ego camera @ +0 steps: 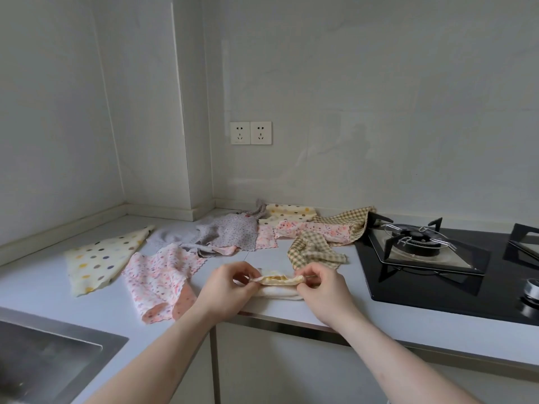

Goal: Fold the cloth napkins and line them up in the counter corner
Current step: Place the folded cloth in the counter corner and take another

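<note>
Near the counter's front edge, my left hand (pixel 230 288) and my right hand (pixel 319 287) each pinch one end of a cream napkin (pixel 278 282), which is folded into a narrow strip just above the surface. Unfolded napkins lie behind it: a cream polka-dot one (pixel 99 259) at the left, a pink floral one (pixel 160 279) beside my left hand, a grey floral one (pixel 224 236), a beige checked one (pixel 313 249), another pink floral (pixel 309 230), and a second polka-dot one (pixel 287 212) by the back wall.
The white counter (pixel 38 284) wraps round a wall corner with a boxed column (pixel 186 170). A black gas hob (pixel 431 258) fills the right side, a steel sink (pixel 43 360) the lower left. Two wall sockets (pixel 250 133) sit above the napkins.
</note>
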`<state>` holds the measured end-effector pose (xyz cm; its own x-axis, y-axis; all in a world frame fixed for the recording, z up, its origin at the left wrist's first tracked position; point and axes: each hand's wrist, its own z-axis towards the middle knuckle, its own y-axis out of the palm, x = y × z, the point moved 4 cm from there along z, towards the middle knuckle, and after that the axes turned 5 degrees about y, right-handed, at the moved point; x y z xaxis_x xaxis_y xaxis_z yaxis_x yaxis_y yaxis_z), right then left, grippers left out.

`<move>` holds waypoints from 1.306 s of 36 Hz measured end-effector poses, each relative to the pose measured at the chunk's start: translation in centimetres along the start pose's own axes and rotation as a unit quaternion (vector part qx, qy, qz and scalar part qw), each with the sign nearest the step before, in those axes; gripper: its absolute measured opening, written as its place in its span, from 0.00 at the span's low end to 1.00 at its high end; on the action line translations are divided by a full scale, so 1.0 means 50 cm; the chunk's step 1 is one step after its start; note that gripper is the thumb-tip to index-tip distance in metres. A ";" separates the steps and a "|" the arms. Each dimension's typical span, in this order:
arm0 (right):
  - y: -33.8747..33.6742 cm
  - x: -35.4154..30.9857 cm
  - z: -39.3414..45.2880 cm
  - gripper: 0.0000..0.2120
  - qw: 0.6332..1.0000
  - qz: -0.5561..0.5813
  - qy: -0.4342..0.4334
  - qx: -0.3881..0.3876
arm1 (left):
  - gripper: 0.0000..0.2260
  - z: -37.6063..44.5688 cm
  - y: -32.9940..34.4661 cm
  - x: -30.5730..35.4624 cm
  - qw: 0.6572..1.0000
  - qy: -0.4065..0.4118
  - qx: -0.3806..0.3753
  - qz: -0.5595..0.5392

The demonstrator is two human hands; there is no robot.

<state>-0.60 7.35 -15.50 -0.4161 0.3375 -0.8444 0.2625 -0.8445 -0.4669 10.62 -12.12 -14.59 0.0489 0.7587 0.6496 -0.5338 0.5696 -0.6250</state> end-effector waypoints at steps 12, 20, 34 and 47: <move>0.020 -0.002 -0.003 0.06 0.992 -0.100 -0.073 0.013 | 0.06 0.000 0.000 -0.002 0.994 -0.045 0.004 0.100; 0.021 -0.002 0.001 0.13 0.989 -0.124 -0.068 0.036 | 0.16 -0.002 -0.002 0.003 0.991 -0.037 0.025 0.127; 0.019 -0.004 -0.002 0.13 0.988 -0.146 -0.050 0.027 | 0.09 -0.001 -0.003 -0.004 0.996 0.003 0.021 0.085; 0.013 -0.001 -0.001 0.10 0.993 -0.118 -0.009 0.001 | 0.12 0.001 -0.002 -0.005 0.995 0.008 0.033 0.089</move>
<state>-0.35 6.84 -15.78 -0.4817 0.5181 -0.7068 0.1544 -0.7437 -0.6504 10.61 -12.41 -14.67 -0.0374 0.8513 0.5233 -0.5890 0.4043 -0.6998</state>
